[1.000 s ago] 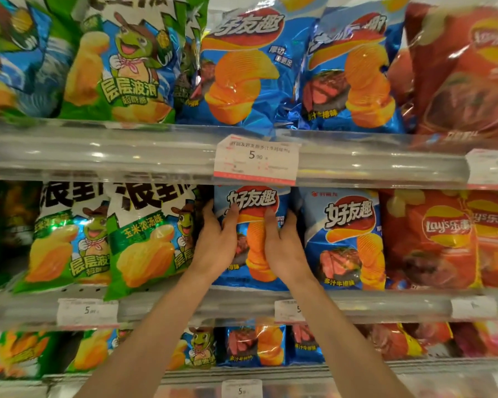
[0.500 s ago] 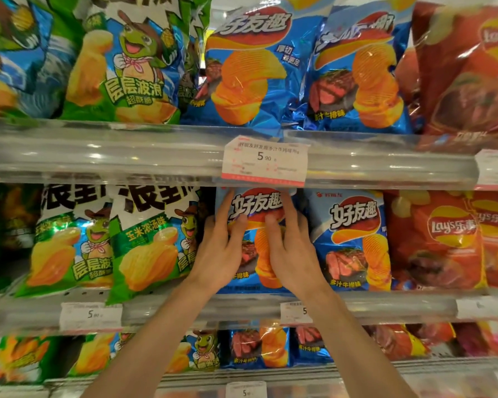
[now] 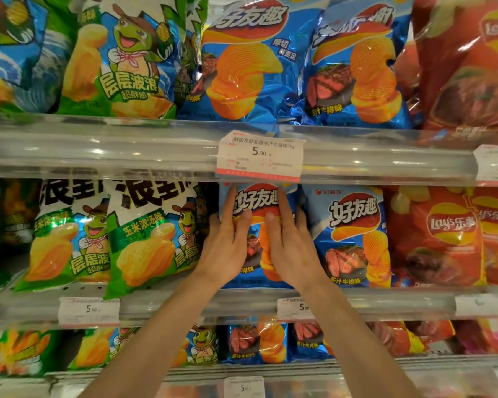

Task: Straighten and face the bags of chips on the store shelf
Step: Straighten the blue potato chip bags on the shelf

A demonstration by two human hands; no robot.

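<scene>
A blue chip bag (image 3: 256, 202) with a red logo stands upright on the middle shelf (image 3: 371, 303), facing front. My left hand (image 3: 227, 242) lies flat on its left half, fingers straight and reaching up to the logo. My right hand (image 3: 288, 242) presses flat on its right half, fingers straight too. Both hands cover most of the bag's lower front. A matching blue bag (image 3: 351, 237) stands right beside it on the right.
Green bags (image 3: 144, 234) stand tilted to the left, red bags (image 3: 437, 234) to the right. The upper shelf (image 3: 127, 150) holds larger green, blue and red bags, with a price tag (image 3: 259, 156) hanging over the held bag's top. A lower shelf carries more bags.
Both hands have slid upward on the blue bag, from its middle to just under the logo, fingers spreading flatter. The bag now stands straighter.
</scene>
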